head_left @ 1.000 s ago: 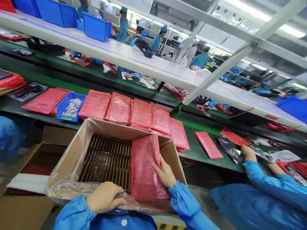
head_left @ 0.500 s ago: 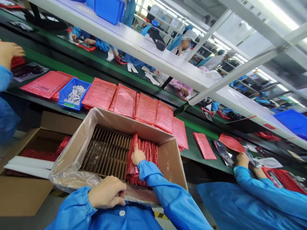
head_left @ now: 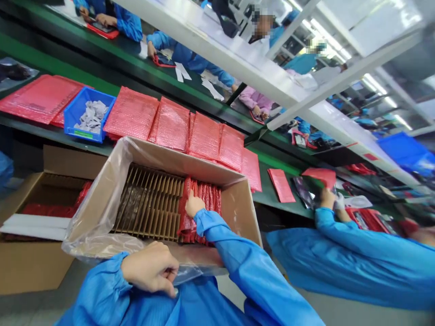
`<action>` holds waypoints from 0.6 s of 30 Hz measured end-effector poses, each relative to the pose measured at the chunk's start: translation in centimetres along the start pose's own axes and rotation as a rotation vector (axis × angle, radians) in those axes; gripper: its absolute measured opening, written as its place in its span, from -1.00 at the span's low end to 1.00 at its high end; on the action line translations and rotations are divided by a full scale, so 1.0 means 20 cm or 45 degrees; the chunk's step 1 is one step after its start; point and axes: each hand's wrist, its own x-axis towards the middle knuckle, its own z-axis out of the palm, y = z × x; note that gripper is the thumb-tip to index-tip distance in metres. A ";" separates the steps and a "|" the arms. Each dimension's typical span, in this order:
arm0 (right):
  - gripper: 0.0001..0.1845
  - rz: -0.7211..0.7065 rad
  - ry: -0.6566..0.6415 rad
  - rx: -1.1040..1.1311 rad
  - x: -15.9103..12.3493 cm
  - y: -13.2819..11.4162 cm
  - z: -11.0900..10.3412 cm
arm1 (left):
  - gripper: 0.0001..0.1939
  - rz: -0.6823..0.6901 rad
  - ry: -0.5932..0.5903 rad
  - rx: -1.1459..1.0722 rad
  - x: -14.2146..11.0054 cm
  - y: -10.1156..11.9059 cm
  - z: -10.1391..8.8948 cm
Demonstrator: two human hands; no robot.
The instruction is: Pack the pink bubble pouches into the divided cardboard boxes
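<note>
In the head view, my right hand reaches into a cardboard carton lined with clear plastic. Its index finger is stretched out and touches the top of the red bubble bags, which stand on edge in a tight row. The other fingers are curled under and partly hidden. Left of the bags, brown cardboard dividers form narrow slots. Over the carton's near edge, beside the plastic liner, my left hand is closed in a loose fist with nothing visible in it.
Flat red bubble bags lie in several stacks on the green bench behind the carton. A blue bin holds small grey-white pieces. At left stands another open carton with white foam strips. A co-worker's blue sleeve is at right.
The view has shifted, so the bench and carton appear higher. My right hand remains at the red bubble bags, its index finger slightly lower. My left hand stays by the near edge.
</note>
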 end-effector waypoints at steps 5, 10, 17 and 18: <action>-0.19 -0.037 0.069 -0.019 -0.01 0.04 0.00 | -0.58 -0.018 -0.107 -0.043 0.00 0.02 -0.02; -0.06 -0.052 -0.010 0.018 -0.06 -0.04 0.18 | -0.59 -0.048 -0.159 -0.111 -0.01 0.02 -0.01; -0.10 -0.131 -0.200 0.075 -0.12 -0.05 0.19 | -0.63 -0.176 -0.150 -0.148 -0.02 0.04 0.00; -0.17 -0.136 -0.229 0.093 -0.12 -0.05 0.18 | -0.63 -0.205 -0.158 -0.152 -0.02 0.05 -0.01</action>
